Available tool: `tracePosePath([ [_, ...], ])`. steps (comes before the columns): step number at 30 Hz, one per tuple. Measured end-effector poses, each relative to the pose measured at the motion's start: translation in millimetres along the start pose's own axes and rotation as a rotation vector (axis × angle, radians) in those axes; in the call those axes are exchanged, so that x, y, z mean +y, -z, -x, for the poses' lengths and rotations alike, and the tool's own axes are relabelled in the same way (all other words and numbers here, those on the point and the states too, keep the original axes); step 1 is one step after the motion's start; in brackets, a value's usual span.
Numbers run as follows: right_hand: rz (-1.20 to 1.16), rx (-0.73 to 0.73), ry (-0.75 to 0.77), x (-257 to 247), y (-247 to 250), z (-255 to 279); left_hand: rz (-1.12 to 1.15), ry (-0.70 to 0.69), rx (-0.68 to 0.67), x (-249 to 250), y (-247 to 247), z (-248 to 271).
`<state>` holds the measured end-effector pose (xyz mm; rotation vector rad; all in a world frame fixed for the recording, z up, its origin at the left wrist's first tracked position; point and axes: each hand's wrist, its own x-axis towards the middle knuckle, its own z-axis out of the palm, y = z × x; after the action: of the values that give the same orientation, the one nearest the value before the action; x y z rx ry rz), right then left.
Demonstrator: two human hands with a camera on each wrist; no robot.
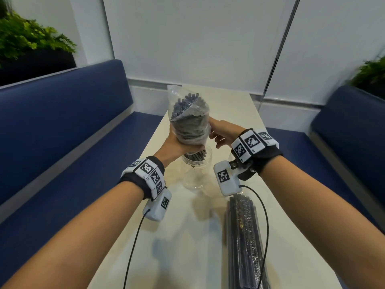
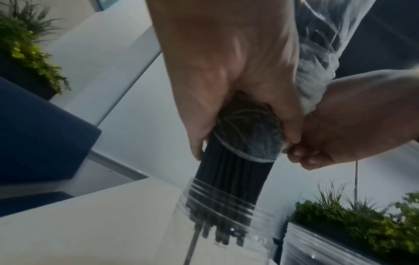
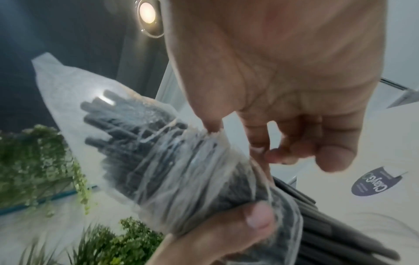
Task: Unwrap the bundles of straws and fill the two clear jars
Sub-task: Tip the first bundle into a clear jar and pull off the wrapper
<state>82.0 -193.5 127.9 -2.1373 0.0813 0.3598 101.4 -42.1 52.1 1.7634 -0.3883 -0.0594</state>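
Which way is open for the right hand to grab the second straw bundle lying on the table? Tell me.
Probably yes, once freed. The right hand pinches the plastic wrapper; the second bundle lies just below that forearm on the table, with nothing on it but the wrist cable.

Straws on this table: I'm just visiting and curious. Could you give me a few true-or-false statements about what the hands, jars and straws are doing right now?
1. The left hand grips the bundle of black straws above a clear jar. True.
2. The plastic wrapper is fully off the held bundle. False: it still covers the upper part, bunched down near the hands.
3. The lower straw ends dip into the jar's mouth. True.
4. The right hand rests flat on the table. False: it pinches the wrapper.
5. A second bundle stands upright in a jar. False: it lies on the table.
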Motion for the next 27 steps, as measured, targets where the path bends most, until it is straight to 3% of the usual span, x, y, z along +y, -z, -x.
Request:
tracePosePath([
  [2,0.020,0.011,-0.006,2.7,-3.0,-2.4,0.018,-0.012,-0.020,3.7,-0.4,2.4],
  [8,-0.225,-0.008,0.031,8.6,-20.6,-0.4,0.141,-0.064,-0.020,9.5,-0.3,1.8],
  [19,-0.358,-0.002,0.302,20.1,-28.6,13.5,0.255,-0.067,-0.043,4.8,-1.1,-2.5],
  [27,-0.483,0.145,0.192,29.7,-35.5,-10.8,0.272,-0.082,-0.057,4.5,0.0,-4.0],
])
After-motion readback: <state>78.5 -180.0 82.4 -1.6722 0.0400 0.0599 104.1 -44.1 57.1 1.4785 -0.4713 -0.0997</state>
